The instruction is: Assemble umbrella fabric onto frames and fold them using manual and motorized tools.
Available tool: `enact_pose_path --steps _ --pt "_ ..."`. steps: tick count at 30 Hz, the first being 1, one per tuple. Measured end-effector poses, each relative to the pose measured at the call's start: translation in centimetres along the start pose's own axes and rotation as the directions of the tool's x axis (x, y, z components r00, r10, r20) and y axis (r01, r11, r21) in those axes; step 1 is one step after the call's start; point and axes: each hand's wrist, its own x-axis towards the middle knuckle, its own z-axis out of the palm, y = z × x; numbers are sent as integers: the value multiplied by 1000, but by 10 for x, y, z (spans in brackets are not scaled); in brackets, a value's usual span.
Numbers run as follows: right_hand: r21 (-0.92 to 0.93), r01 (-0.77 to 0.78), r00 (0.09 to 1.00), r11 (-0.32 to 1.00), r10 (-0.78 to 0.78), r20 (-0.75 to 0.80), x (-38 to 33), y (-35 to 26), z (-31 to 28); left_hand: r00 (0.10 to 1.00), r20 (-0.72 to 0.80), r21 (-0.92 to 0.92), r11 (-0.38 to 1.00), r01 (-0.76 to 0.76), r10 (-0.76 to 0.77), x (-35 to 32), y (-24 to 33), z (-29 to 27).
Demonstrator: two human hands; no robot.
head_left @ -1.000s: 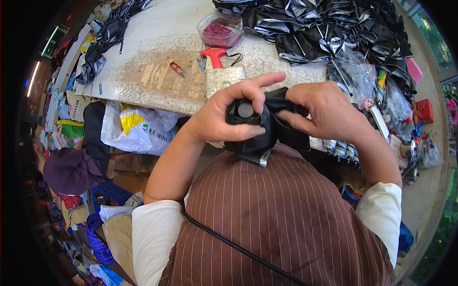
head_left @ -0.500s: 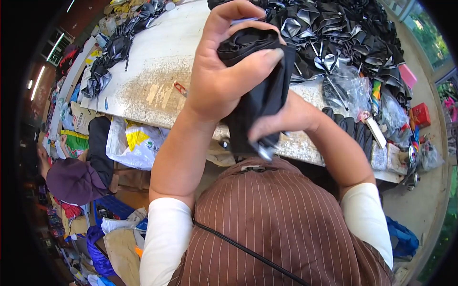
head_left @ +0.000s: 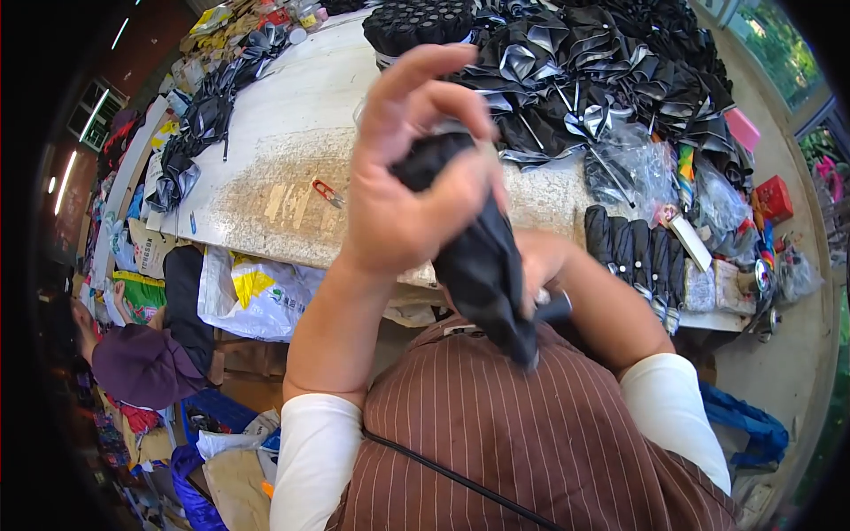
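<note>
In front of my chest I hold a black folding umbrella (head_left: 482,261), its cloth gathered round it and its lower end tilted toward my apron. My left hand (head_left: 412,186) wraps round the upper end, the fingers curled over it and slightly blurred. Lower down, my right hand (head_left: 538,264) grips the cloth's right side, its fingers partly hidden behind the umbrella. A grey blurred piece sticks out beside the right fingers. Beyond my left wrist, red-handled thread snips (head_left: 328,193) lie on the worn white table (head_left: 274,115).
A heap of black umbrellas with silver linings (head_left: 620,66) covers the table's far right. A bundle of rolled umbrellas (head_left: 416,31) stands at the back. Several folded umbrellas (head_left: 630,248) line the right edge. At left sits a person in a purple hat (head_left: 146,367).
The umbrella has come down and tilted, its lower end now nearer my apron. Its rolled top faced up before. My left fingers have loosened somewhat, and my right hand has shifted along the cloth.
</note>
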Motion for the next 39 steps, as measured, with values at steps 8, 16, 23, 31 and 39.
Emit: enact_pose_path --steps 8,16,23,31,39 --pt "-545 -263 894 796 -10 -447 -11 -29 16 973 -229 346 932 107 -26 5 -10 -11" --pt "-676 -536 614 506 -315 -723 -15 -5 -11 789 -598 -23 987 160 -141 -17 -66 -45" --pt "-604 -583 613 543 -193 -766 -13 9 2 761 -394 -324 853 409 -515 -65 -79 -46" --pt "-636 -550 650 542 -201 -733 -45 -10 22 784 -446 -212 902 376 -432 -65 -42 -65" --pt "-431 -36 699 902 -285 -656 -26 -47 73 944 -263 240 935 263 -198 -76 -44 -42"
